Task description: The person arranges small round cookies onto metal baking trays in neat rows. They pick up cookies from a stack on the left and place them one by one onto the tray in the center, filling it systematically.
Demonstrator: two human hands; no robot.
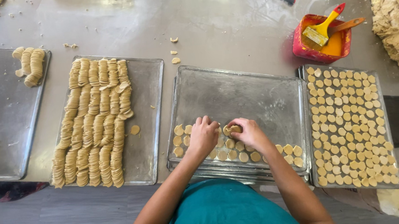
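pale dough discs (241, 157) are laid in rows on the middle tray (236, 92); one is pinched by the right hand (248, 133), the left hand (203, 136) is pressed flat. overlapping discs could stick if crowded.

no packages, labels, signs or screens

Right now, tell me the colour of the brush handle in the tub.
Yellow, red at the tip; brush handle, head view.

Both hands, left hand (203, 136) and right hand (248, 133), lay dough discs (233, 129) on the middle tray (236, 95).
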